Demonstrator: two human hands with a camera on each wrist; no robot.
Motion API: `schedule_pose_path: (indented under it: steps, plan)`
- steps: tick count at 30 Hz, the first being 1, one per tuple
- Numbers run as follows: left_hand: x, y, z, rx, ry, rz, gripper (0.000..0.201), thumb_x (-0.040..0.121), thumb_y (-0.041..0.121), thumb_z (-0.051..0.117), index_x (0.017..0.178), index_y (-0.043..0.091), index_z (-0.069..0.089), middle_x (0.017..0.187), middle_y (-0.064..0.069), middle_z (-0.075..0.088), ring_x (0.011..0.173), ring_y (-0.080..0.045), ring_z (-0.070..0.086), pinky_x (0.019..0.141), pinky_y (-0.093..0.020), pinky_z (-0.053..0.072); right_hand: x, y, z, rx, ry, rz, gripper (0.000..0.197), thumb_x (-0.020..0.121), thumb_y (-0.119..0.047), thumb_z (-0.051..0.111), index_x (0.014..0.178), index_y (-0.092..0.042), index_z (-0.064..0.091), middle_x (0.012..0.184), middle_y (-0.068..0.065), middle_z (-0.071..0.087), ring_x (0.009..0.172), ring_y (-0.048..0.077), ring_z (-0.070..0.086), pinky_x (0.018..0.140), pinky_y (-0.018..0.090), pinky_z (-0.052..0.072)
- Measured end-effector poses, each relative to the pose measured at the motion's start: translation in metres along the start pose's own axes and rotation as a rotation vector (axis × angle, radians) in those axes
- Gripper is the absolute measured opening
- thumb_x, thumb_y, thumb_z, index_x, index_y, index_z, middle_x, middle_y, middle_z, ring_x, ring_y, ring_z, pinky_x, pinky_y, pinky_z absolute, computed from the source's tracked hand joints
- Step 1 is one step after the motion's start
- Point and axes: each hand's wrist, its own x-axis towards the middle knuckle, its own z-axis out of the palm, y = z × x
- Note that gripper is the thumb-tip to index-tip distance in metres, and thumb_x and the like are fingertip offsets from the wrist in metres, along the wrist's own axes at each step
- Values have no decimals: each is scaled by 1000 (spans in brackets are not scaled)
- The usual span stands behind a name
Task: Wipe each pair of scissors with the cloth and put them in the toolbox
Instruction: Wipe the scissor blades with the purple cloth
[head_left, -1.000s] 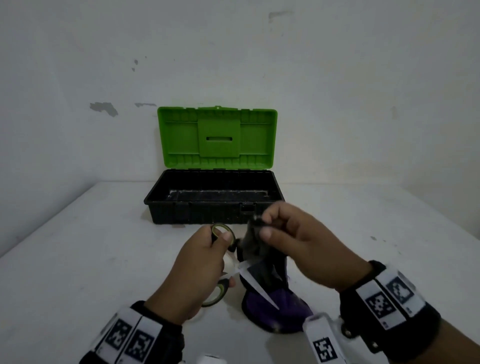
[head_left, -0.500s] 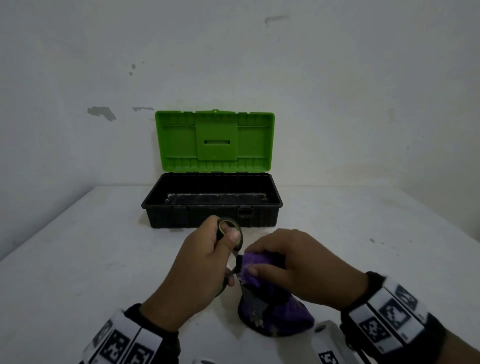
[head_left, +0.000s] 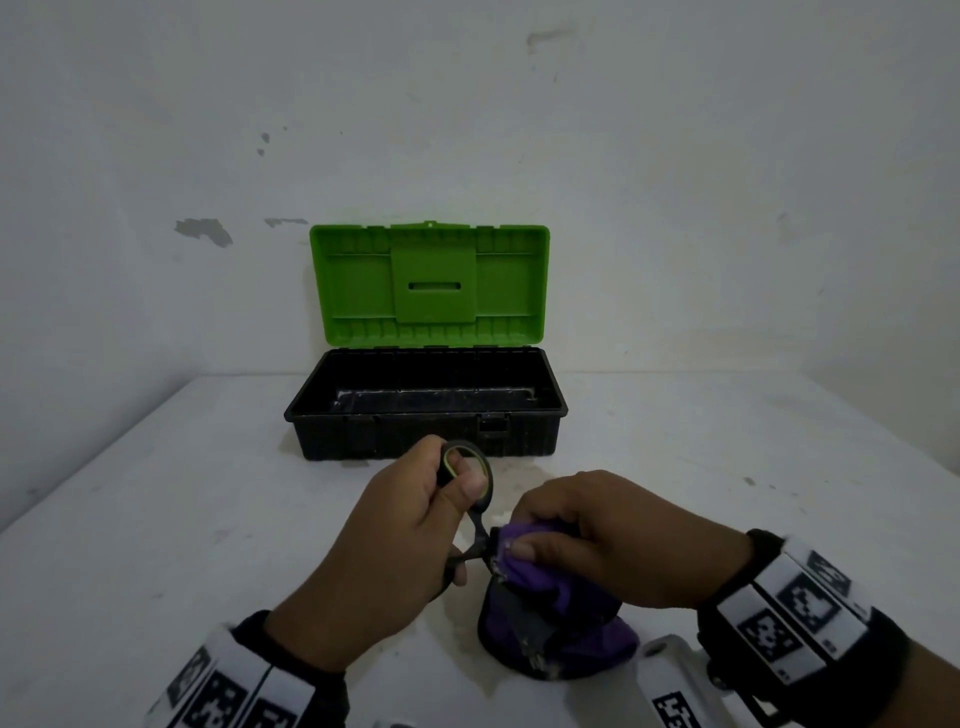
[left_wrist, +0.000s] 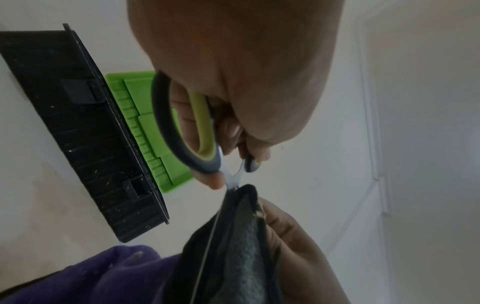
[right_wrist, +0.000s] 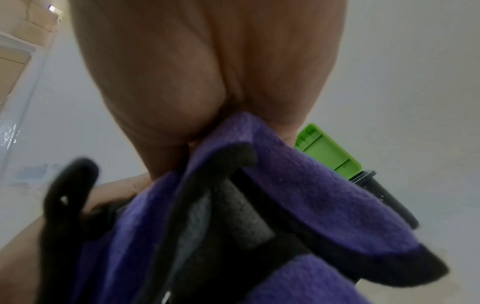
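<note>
My left hand (head_left: 415, 525) grips a pair of scissors (head_left: 470, 499) by its black and yellow-green handles (left_wrist: 192, 131), fingers through the loops. The blades run down into a purple and black cloth (head_left: 550, 618) and are hidden inside it. My right hand (head_left: 587, 535) pinches the cloth (right_wrist: 272, 185) around the blades close to the pivot. In the left wrist view a thin blade edge (left_wrist: 207, 253) shows against the dark cloth (left_wrist: 233, 257). The toolbox (head_left: 426, 415) stands open behind my hands, with a black tray and an upright green lid (head_left: 431, 286).
The white table (head_left: 156, 519) runs to a white wall behind the toolbox, with bare surface left and right of my hands. The cloth's lower end rests on the table near the front edge.
My right hand has slid the cloth from the blade tips up to the pivot, covering the blades. The left hand has tilted the scissors more upright.
</note>
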Motion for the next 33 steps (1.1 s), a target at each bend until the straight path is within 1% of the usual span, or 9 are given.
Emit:
schedule_pose_path:
  steps: [4, 10, 12, 16, 20, 23, 26, 29, 33]
  plan:
    - [0, 2, 0, -21, 16, -6, 22, 97, 30, 46, 91, 10, 52, 54, 14, 56, 44, -15, 58, 52, -43, 55, -10, 4, -8, 32, 24, 21, 21, 97, -35, 56, 87, -20, 67, 81, -6, 67, 77, 12, 62, 69, 28, 49]
    - [-1, 2, -2, -73, 43, -21, 22, 97, 27, 47, 90, 7, 52, 51, 11, 53, 42, -11, 53, 54, -50, 56, -28, 14, -22, 103, 38, 122, 17, 97, -33, 58, 85, -26, 68, 83, -4, 70, 77, 13, 65, 72, 36, 53]
    - [0, -1, -4, -95, 72, -21, 22, 97, 26, 47, 88, 6, 51, 50, 9, 51, 41, -10, 51, 54, -49, 57, -36, 18, -29, 166, 71, 153, 16, 96, -29, 60, 83, -29, 70, 84, -7, 72, 78, 11, 67, 73, 31, 54]
    - [2, -10, -9, -298, 169, -82, 21, 94, 28, 50, 85, 11, 54, 52, -2, 33, 45, -18, 42, 53, -41, 55, -49, 26, -38, 457, 349, 185, 20, 89, -28, 58, 78, -23, 74, 79, 2, 74, 72, 10, 68, 67, 19, 51]
    - [6, -14, 1, -515, 309, -162, 21, 98, 26, 47, 91, 9, 56, 51, -1, 28, 45, -14, 33, 53, -34, 54, -49, 31, -21, 720, 486, 201, 46, 81, -54, 67, 88, -9, 74, 83, 14, 73, 75, 19, 67, 66, 22, 52]
    - [8, -15, 13, -554, 393, -162, 20, 99, 26, 47, 92, 9, 57, 51, 0, 27, 43, -10, 32, 53, -33, 55, -40, 18, -5, 842, 516, 201, 33, 91, -38, 61, 86, -8, 75, 80, 11, 72, 72, 16, 65, 64, 21, 51]
    - [8, -15, 19, -568, 406, -161, 21, 99, 28, 48, 94, 10, 58, 54, 0, 27, 45, -9, 32, 53, -33, 56, -28, 0, 4, 782, 506, 216, 25, 89, -26, 56, 89, -13, 78, 82, 7, 76, 75, 13, 68, 66, 22, 53]
    - [8, -15, 22, -554, 399, -156, 21, 98, 29, 49, 95, 10, 58, 55, 0, 29, 47, -10, 33, 52, -32, 55, -19, -13, 10, 640, 478, 208, 18, 92, -23, 62, 98, -21, 78, 91, -1, 78, 86, 13, 72, 77, 26, 56]
    - [6, -13, 22, -529, 435, -120, 22, 97, 29, 49, 95, 9, 57, 56, -2, 29, 45, -10, 35, 50, -33, 55, -10, -21, 15, 482, 520, 246, 8, 85, -27, 73, 87, -22, 67, 65, -9, 71, 56, -1, 63, 55, 12, 45]
